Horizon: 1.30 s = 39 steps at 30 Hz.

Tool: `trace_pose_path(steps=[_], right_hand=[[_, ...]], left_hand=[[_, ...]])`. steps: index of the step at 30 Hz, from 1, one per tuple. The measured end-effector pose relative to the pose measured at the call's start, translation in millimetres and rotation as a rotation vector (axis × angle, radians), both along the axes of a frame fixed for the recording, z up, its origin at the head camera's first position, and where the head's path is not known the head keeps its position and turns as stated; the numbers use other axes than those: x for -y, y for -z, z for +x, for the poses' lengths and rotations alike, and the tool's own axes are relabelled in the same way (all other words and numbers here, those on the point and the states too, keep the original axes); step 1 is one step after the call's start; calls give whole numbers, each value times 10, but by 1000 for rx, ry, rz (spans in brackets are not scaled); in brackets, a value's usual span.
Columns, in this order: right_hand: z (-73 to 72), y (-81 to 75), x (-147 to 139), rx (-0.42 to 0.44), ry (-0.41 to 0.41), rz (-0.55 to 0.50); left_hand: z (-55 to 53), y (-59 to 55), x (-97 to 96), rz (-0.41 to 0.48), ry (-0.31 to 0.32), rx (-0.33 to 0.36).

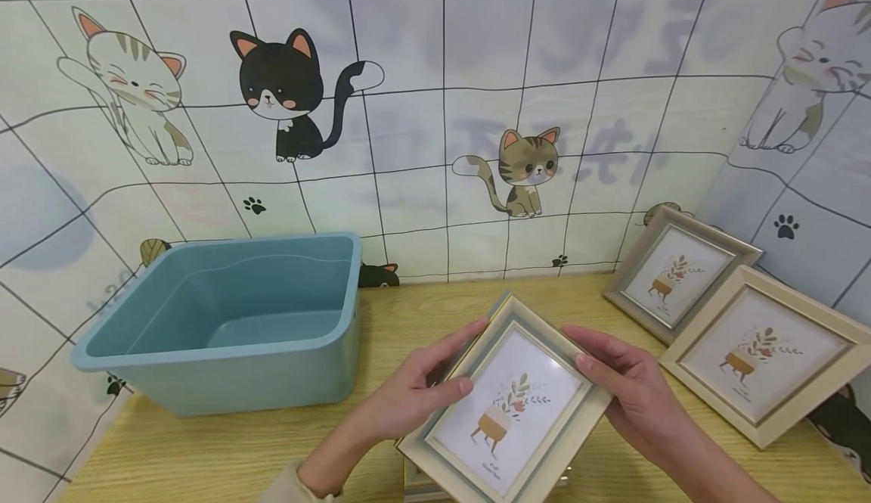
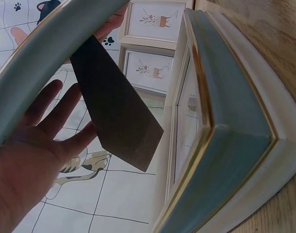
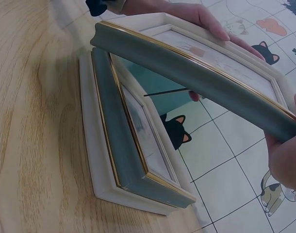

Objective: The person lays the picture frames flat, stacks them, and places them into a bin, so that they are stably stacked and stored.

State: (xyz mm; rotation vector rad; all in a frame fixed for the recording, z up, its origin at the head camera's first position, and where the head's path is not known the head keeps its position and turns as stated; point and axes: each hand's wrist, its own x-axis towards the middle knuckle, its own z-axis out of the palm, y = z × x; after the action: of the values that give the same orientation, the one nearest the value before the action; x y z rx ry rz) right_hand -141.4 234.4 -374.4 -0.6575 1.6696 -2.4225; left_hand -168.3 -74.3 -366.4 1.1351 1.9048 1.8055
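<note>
Held closest to the head camera, one picture frame (image 1: 506, 420) is pinched by both hands, its picture's top leaning toward one o'clock. On its ten o'clock edge, the left hand (image 1: 415, 389) has its thumb on the front and its fingers spread behind; on its two o'clock edge, the right hand (image 1: 636, 389) pinches the border between thumb and fingers. Cream borders the front, a muted blue-green band steps inward, and a thin gold line runs along the blue-green side. Behind the glare-touched glazing sits a print of a brown legged pot with leaves and a reddish flower. From the back, a dark stand (image 2: 116, 104) juts out beside the left fingers. Below, around seven o'clock, lies what looks like a stack of frames (image 3: 121, 131), edged in white, blue-green and gold, on the wooden table (image 1: 170, 457). Outward at two o'clock leans a taupe frame (image 1: 683, 272); near three, a cream frame (image 1: 769, 352). Between nine and ten stands a blue tub (image 1: 224, 382). Cartoon cats decorate the gridded wall covering (image 1: 401, 125) toward twelve.
</note>
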Motion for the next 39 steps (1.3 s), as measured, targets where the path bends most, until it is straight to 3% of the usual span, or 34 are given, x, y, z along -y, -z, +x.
trace_pose_path(steps=[3,7,18,21,26,32,39], right_hand=[[6,3,-1,10,-1,-9],[17,11,-2,2,-5,-13],[31,29,-13,4,9,-6],[28,47,-24,10,28,2],[12,66,-43,14,123,16],[7,88,-18,69,261,-6],[4,127,40,148,364,-37]], left_hand=[[-4,5,6,13,37,52],[-8,15,9,14,54,60],[-3,37,14,5,25,8],[2,51,28,-9,-8,-1],[8,76,65,-35,-69,50],[-41,158,109,-21,-175,95],[-142,285,180,-26,-328,79]])
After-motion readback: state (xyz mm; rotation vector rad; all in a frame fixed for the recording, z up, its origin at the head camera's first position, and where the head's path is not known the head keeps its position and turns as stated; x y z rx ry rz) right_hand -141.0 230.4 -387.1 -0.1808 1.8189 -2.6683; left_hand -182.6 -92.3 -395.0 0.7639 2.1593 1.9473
